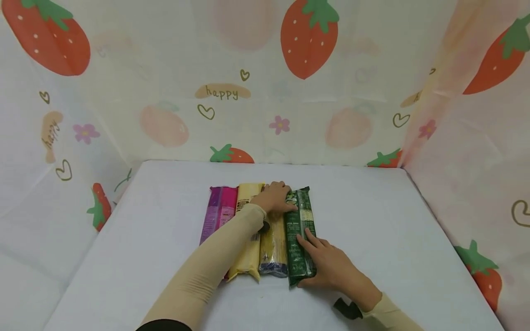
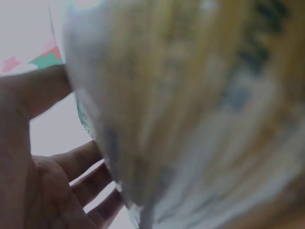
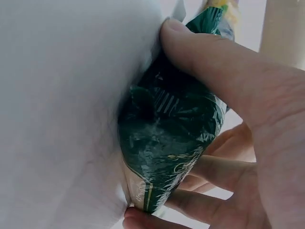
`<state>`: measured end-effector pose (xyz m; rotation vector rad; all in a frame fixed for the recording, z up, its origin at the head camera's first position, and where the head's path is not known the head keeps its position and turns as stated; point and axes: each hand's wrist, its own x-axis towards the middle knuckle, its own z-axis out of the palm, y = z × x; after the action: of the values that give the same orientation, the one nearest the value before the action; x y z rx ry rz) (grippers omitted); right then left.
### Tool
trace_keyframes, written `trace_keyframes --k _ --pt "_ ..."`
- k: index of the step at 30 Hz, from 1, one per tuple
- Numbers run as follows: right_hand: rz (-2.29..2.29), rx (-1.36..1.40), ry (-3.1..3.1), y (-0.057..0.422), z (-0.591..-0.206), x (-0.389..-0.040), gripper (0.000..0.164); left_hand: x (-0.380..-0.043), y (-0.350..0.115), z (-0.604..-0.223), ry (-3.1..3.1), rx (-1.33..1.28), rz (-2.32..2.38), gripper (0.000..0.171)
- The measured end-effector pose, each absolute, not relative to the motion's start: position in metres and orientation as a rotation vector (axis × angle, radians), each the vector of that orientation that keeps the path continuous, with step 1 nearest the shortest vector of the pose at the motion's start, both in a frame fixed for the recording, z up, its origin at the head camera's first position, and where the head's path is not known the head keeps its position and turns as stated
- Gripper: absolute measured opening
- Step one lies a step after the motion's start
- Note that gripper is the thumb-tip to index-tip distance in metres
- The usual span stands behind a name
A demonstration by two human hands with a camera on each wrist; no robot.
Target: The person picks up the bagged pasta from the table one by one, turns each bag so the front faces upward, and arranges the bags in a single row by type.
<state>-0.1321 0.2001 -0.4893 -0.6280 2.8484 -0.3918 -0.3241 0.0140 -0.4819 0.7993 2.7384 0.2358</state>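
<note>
Head view alone shows both hands (image 1: 271, 197) (image 1: 334, 267) on packets (image 1: 296, 250).

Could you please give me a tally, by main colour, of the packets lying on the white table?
Purple and pink packet: 1
Pale yellow packet: 1
Clear packet with golden contents: 1
Dark green packet: 1
Total: 4
</note>
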Motion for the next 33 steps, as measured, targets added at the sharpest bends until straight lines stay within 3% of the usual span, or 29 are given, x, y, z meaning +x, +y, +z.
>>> trace_keyframes --k 11,19,33 --pt "-0.496 -0.538 2.785 0.197 -0.493 -0.129 0.121 -0.320 0.012 -0.477 2.675 0.785 0.344 0.073" --pt "-0.725 -0.532 2.723 0.208 -0.493 -0.135 0.114 -0.332 0.010 -0.480 2.655 0.767 0.544 0.048" --pt "-1.173 -0.707 2.602 0.214 -0.492 -0.131 0.105 -0.332 -0.011 -0.479 2.599 0.852 0.960 0.053"
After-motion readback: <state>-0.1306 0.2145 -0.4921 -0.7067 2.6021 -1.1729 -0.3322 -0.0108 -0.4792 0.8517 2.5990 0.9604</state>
